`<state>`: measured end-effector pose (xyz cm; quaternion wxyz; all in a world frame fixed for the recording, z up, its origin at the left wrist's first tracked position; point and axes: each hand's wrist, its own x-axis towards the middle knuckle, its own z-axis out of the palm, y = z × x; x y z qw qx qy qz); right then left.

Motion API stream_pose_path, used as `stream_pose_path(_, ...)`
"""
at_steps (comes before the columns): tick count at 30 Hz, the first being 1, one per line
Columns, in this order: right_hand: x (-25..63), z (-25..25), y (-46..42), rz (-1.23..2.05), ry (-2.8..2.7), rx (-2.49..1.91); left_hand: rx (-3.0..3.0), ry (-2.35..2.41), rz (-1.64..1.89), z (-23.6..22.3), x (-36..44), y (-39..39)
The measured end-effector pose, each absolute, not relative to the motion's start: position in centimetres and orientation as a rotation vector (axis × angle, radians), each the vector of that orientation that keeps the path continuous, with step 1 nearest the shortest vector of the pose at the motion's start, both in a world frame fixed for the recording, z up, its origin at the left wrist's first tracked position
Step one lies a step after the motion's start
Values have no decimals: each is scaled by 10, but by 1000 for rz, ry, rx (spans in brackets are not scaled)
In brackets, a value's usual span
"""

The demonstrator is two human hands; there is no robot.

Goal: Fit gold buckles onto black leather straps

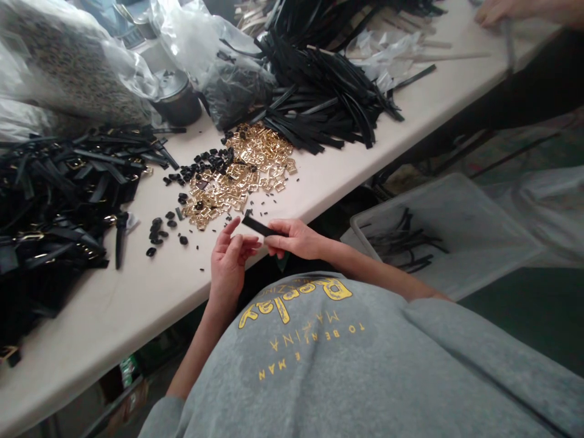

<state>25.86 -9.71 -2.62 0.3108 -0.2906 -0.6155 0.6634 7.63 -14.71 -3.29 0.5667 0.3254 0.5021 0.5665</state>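
Observation:
My right hand (294,238) is closed on a short black strap (259,226), holding it over the table's near edge with one end pointing up-left. My left hand (229,260) is just left of it, fingers partly curled with fingertips pinched together near the strap; what they hold, if anything, is too small to see. A pile of gold buckles (241,171) lies just beyond both hands, with small black loops (207,163) scattered along its left side.
The white table (137,298) carries a heap of finished black straps (55,201) at left, loose black strips (328,97) at the back, and clear plastic bags (82,61). A grey bin (456,225) with a few straps sits at right. Another person's hand (497,11) rests at top right.

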Motion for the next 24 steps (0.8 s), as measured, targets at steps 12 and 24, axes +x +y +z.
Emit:
stream_pose_path(12, 272, -24, -69, 1493, -1033, -735, 859, 1188, 970, -37, 99, -153)
stream_pose_path(24, 299, -31, -79, 621, -2250, -682, 866, 1194, 915, -21, 78, -142)
